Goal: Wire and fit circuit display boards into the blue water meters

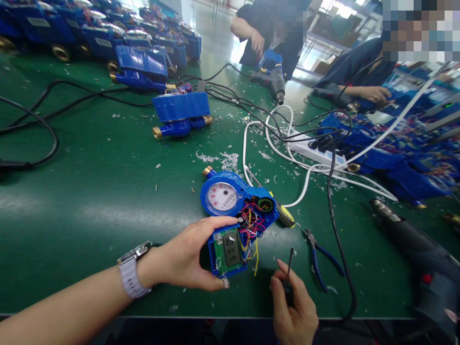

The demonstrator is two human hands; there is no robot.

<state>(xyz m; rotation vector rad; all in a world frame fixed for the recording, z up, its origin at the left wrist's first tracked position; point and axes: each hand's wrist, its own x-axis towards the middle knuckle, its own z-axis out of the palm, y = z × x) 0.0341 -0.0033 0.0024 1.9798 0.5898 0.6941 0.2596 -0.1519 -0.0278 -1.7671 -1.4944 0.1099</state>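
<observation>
A blue water meter [237, 191] with a round white dial and a brass end lies on the table in front of me. Red, yellow and white wires [252, 220] spill from its opened housing to a green display board [229, 249] in a blue frame. My left hand [190, 254], wearing a watch, grips that frame between thumb and fingers. To its right, my right hand [296, 306] is closed around a slim black screwdriver [289, 268], tip upward and apart from the meter; its handle is mostly hidden. Another screwdriver [285, 215], yellow and black, lies partly behind the meter.
Blue-handled cutters [318, 261] and a heat gun [406, 244] lie at right. White and black cables run around a power strip [316, 153]. More meters [181, 115] stand behind, with plastic scraps scattered about. Two co-workers [273, 28] handle meters and heat guns across the table.
</observation>
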